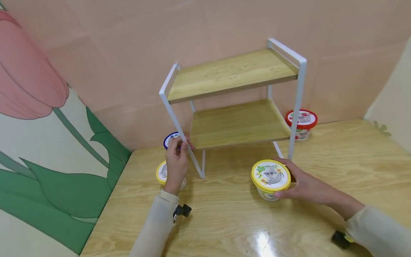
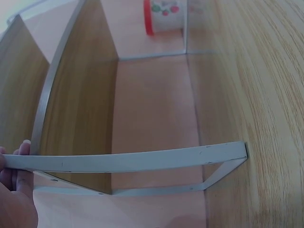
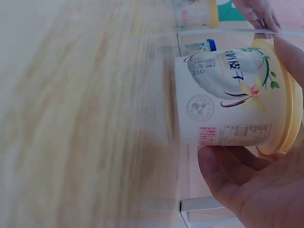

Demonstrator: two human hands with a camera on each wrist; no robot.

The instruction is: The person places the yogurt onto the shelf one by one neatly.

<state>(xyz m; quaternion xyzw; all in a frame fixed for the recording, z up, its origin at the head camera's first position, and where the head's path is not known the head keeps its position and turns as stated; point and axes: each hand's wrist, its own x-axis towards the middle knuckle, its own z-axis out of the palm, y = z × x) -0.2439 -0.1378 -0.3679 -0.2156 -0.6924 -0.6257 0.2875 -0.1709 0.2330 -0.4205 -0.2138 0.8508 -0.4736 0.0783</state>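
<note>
Head view: my curled right hand (image 1: 303,185) grips a yellow-lidded tub (image 1: 270,175); leftward, my curled left hand (image 1: 176,162) grips the rack (image 1: 239,123), partly hiding a blue-lidded tub (image 1: 170,137) and a second yellow-lidded tub (image 1: 162,172). Beyond my right hand stands a red-lidded tub (image 1: 302,121).

The left hand (image 2: 16,204) gripped the white frame (image 2: 142,162) at the rack's left end, fingers round the bar just beside the lower board (image 2: 80,85). The upper board (image 2: 21,85) was only partly visible. Past the right end, on the far side, a red-rimmed tub (image 2: 166,16) stood on the wood-grained table (image 2: 266,95), before a pink backdrop (image 2: 152,104).
</note>
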